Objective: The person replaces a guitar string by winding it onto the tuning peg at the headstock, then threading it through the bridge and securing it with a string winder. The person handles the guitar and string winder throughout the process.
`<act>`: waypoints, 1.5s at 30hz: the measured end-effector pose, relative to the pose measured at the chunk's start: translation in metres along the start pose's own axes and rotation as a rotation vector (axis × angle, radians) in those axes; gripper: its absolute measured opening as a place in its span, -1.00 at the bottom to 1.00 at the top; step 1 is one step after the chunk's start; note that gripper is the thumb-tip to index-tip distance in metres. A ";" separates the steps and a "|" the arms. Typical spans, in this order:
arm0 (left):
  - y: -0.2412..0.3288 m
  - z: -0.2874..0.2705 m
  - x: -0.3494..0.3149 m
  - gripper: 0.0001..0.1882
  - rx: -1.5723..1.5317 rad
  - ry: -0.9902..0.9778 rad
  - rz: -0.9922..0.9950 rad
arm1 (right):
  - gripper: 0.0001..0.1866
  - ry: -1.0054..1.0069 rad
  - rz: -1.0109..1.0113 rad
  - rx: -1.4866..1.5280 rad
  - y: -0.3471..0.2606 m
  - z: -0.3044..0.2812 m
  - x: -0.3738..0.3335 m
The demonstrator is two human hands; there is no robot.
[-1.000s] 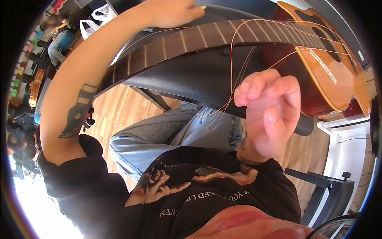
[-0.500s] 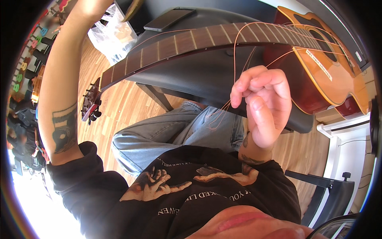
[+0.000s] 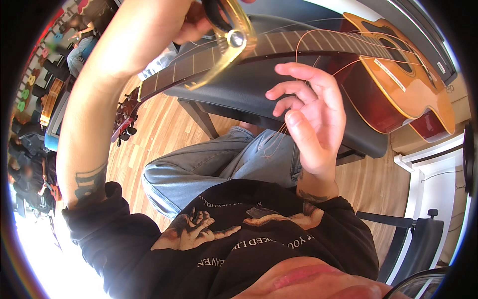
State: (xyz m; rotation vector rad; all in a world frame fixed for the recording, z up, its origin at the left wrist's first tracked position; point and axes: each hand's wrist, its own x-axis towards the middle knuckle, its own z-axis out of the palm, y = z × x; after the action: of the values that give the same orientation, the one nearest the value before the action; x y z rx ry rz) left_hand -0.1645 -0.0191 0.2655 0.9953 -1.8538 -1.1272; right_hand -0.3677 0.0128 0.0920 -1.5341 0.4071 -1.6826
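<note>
Nearest, the person is wearing a black short-sleeved shirt with printed hands and pale lettering [image 3: 231, 197], and light blue denim jeans [image 3: 199, 172] are showing folded legs beneath it. The right hand [image 3: 316, 109] is hovering palm-up before the middle of the view; its grip is standing open, the thumb apart from the half-curled, spread fingers, and thin loose strings are passing behind it, though whether it is touching any of them one cannot tell. The left hand [image 3: 193, 24], partly cut off by the upper edge, is closing its grip around a shiny gold metal clamp with a round silver pivot [image 3: 237, 39]. The clamp is crossing in front of the neck, but whether it is touching the wood is unclear. Beyond the hands, an acoustic guitar with an amber top and dark red sides [image 3: 411, 102] is lying across a black padded table [image 3: 259, 84], its body resting at the right and its dark fretted neck reaching left to the headstock [image 3: 127, 114], which is jutting over the wood-plank floor [image 3: 159, 122]. Copper-coloured strings [image 3: 298, 45] are looping loosely off the neck. Far off at the left, blurred people [image 3: 78, 47] are sitting near a wall of colourful instruments.
</note>
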 end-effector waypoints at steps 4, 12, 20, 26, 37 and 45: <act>-0.028 0.006 0.002 -0.74 -0.180 -0.226 0.023 | -0.21 -0.079 0.037 0.087 -0.007 0.009 -0.005; -0.060 0.064 -0.019 -0.65 -0.271 -0.433 -0.019 | -0.64 0.092 0.086 0.144 -0.013 -0.002 -0.033; -0.066 0.067 -0.014 -0.62 1.175 -0.119 0.665 | -0.80 0.146 0.031 0.170 -0.028 -0.030 -0.053; -0.059 0.059 0.013 -0.60 1.276 0.158 0.744 | -0.77 0.054 0.062 0.234 -0.028 -0.032 -0.059; -0.049 0.039 0.040 -0.86 1.072 -0.070 0.462 | -0.66 0.150 0.116 0.389 -0.015 -0.048 -0.065; -0.036 -0.013 0.100 -0.89 1.214 -0.035 0.684 | -0.45 0.190 0.063 0.343 0.003 -0.031 -0.048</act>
State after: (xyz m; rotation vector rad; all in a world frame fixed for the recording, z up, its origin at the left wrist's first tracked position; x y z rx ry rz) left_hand -0.1876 -0.1230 0.2556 0.7542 -2.6018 0.4963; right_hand -0.3990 0.0377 0.0503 -1.1076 0.2454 -1.7510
